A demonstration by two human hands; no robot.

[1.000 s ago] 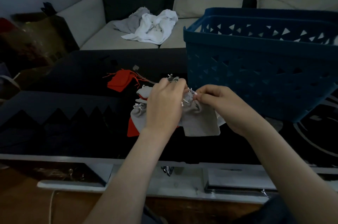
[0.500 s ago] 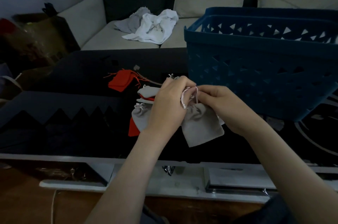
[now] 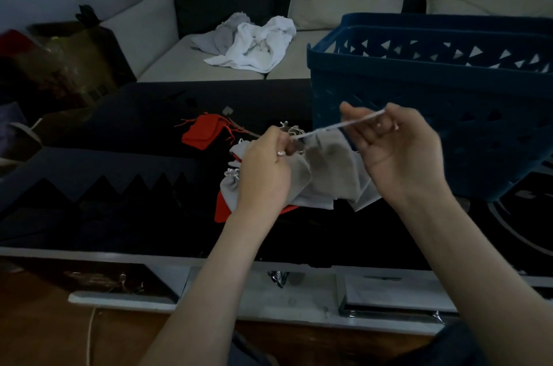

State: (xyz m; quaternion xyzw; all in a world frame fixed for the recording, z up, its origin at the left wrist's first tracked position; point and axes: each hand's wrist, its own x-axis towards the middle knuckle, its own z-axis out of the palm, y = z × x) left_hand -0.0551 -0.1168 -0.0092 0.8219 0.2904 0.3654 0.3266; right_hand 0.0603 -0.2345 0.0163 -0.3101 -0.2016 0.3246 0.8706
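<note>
Head view: the left hand (image 3: pixel 266 169) sits just left of the frame's centre, back toward the camera. Its fingers are curled tight round the gathered neck of a grey pouch (image 3: pixel 332 169). The pouch's body hangs down and to the right of that fist, between the two hands and above the black desk (image 3: pixel 119 216).

The right hand (image 3: pixel 398 153) is right of centre and a little higher, with its palm turned toward the camera and its fingers half curled. Its fingertips pinch the end of a pale drawstring (image 3: pixel 338 125). The drawstring runs taut as a thin line from the pouch's neck at the left hand, up and rightward to the right hand. Exactly which fingers of the right hand close on the cord is hard to tell.

Under the left hand, more grey pouches (image 3: pixel 230 189) lie in a loose heap on the desk, with a red edge (image 3: pixel 221 211) showing beneath them. A red pouch (image 3: pixel 203 132) with loose red strings lies apart, up and left of the heap.

A blue basket (image 3: pixel 449 96) with triangular cut-outs fills the right side of the frame, standing on the desk just behind the right hand. At upper centre, crumpled white and grey cloth (image 3: pixel 254 45) lies on the seat of a pale sofa (image 3: pixel 167 69).
</note>
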